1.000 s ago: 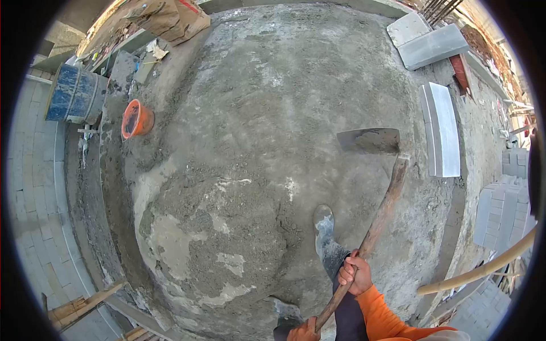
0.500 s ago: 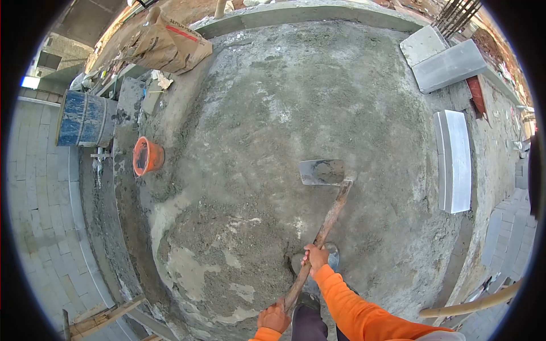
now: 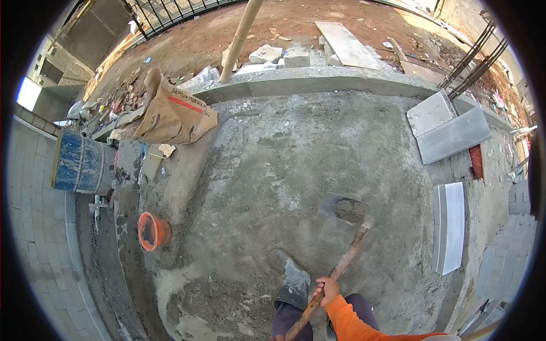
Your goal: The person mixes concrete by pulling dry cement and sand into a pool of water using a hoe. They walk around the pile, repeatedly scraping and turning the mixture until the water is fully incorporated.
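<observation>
A hoe with a long wooden handle [image 3: 350, 253] slants from the bottom edge up to its flat metal blade [image 3: 346, 208], which lies at the grey floor and bears some wet mortar. My right hand [image 3: 327, 290], in an orange sleeve, is wrapped round the middle of the handle. At the bottom edge my left hand [image 3: 278, 338] barely shows at the handle's lower end; its fingers are mostly cut off by the frame. A muddy boot [image 3: 294, 284] stands on the wet mortar floor [image 3: 256, 187] just left of the handle.
An orange bucket [image 3: 153, 232] and a blue drum [image 3: 82, 162] stand left. A paper cement sack [image 3: 179, 116] sits at the back left. Light blocks [image 3: 449, 227] lie right, others [image 3: 453, 135] at the back right. A low kerb [image 3: 307, 85] crosses the back.
The view has tilted up, showing more ground beyond the kerb. The blade has turned and moved slightly right. A boot now stands further forward, and my left hand has dropped almost out of frame.
</observation>
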`<state>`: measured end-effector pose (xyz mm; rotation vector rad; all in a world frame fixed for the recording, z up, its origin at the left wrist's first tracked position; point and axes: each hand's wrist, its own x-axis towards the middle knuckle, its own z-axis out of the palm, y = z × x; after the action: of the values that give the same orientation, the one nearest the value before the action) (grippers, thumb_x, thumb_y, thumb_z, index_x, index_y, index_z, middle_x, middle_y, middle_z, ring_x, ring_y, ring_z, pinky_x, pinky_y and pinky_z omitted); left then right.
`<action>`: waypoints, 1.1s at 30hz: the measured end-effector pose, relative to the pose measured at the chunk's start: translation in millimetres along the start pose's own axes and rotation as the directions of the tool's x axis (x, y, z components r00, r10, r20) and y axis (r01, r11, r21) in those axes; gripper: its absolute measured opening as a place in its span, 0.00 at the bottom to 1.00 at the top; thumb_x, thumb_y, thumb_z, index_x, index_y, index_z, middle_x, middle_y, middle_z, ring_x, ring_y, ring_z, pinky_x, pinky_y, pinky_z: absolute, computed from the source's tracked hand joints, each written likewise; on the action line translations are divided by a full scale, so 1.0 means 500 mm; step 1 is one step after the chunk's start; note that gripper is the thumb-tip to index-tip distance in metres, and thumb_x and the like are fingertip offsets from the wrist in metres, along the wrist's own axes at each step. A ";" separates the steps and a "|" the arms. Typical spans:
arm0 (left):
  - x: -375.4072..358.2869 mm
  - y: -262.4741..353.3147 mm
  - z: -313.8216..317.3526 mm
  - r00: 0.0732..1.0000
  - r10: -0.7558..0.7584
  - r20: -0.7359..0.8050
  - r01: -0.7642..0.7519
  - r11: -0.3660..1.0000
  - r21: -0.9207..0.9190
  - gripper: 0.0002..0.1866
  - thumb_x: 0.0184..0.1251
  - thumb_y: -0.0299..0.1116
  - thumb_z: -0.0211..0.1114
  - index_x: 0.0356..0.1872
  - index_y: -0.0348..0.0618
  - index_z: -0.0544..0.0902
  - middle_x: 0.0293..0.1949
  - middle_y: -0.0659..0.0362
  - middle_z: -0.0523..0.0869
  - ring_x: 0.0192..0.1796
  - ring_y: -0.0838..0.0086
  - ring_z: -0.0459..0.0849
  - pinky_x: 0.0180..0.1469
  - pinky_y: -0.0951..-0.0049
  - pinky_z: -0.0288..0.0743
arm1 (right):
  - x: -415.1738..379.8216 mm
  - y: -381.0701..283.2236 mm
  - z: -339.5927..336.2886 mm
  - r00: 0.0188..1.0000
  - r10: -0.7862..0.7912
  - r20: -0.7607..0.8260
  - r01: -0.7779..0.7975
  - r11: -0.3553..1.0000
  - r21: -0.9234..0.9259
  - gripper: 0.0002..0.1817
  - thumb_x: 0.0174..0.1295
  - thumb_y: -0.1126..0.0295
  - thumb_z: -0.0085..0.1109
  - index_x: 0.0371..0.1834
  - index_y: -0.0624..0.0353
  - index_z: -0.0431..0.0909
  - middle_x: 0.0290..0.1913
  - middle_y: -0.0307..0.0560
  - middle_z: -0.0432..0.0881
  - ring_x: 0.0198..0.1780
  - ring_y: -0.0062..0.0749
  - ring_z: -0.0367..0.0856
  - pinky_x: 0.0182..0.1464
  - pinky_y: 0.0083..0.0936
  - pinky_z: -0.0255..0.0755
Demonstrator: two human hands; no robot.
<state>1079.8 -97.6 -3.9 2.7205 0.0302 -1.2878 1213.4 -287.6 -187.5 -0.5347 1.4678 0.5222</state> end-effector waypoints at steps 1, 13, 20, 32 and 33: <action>0.056 0.024 -0.023 1.000 0.002 -0.004 -0.002 1.000 -0.030 0.17 0.67 0.37 0.51 0.54 0.48 0.77 0.28 0.50 0.86 0.26 0.54 0.86 0.30 0.53 0.81 | 0.023 -0.054 0.034 0.999 -0.045 0.006 0.045 0.999 -0.005 0.09 0.54 0.75 0.58 0.25 0.53 0.67 0.19 0.36 0.63 0.17 0.27 0.63 0.21 0.32 0.63; 0.885 0.366 -0.115 0.957 -0.073 -0.281 -0.028 0.941 -0.338 0.11 0.54 0.30 0.62 0.37 0.45 0.72 0.32 0.48 0.85 0.32 0.50 0.84 0.33 0.52 0.77 | 0.327 -0.766 0.490 0.892 -0.390 0.226 0.434 0.879 -0.196 0.08 0.53 0.73 0.58 0.24 0.55 0.67 0.17 0.37 0.64 0.14 0.26 0.63 0.18 0.30 0.63; 0.963 0.422 -0.095 0.999 -0.028 0.038 0.042 0.889 -0.456 0.22 0.53 0.37 0.65 0.50 0.47 0.72 0.38 0.44 0.86 0.42 0.46 0.84 0.47 0.49 0.75 | 0.502 -0.788 0.459 0.885 -0.451 -0.113 0.336 0.789 -0.514 0.05 0.53 0.74 0.54 0.27 0.61 0.69 0.18 0.44 0.67 0.15 0.30 0.66 0.15 0.32 0.63; 0.317 -0.062 -0.024 0.990 0.089 0.113 -0.079 0.993 -0.084 0.16 0.63 0.39 0.55 0.50 0.47 0.77 0.25 0.49 0.85 0.24 0.49 0.84 0.25 0.47 0.77 | 0.216 -0.113 0.257 0.824 0.012 -0.566 -0.204 0.939 -0.277 0.10 0.60 0.75 0.51 0.41 0.70 0.69 0.22 0.51 0.72 0.16 0.36 0.72 0.15 0.37 0.66; 0.267 -0.077 -0.059 0.980 0.032 0.196 -0.024 0.999 -0.043 0.16 0.63 0.39 0.55 0.50 0.47 0.77 0.25 0.49 0.85 0.24 0.49 0.84 0.24 0.47 0.77 | 0.203 -0.064 0.232 0.844 0.153 -0.514 -0.307 0.924 -0.229 0.10 0.60 0.76 0.51 0.42 0.69 0.70 0.23 0.51 0.72 0.16 0.36 0.72 0.16 0.37 0.67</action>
<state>1184.1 -60.5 -92.6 2.5376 -0.0017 -1.5235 1327.5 -239.4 -284.4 -0.7760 1.9690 0.8620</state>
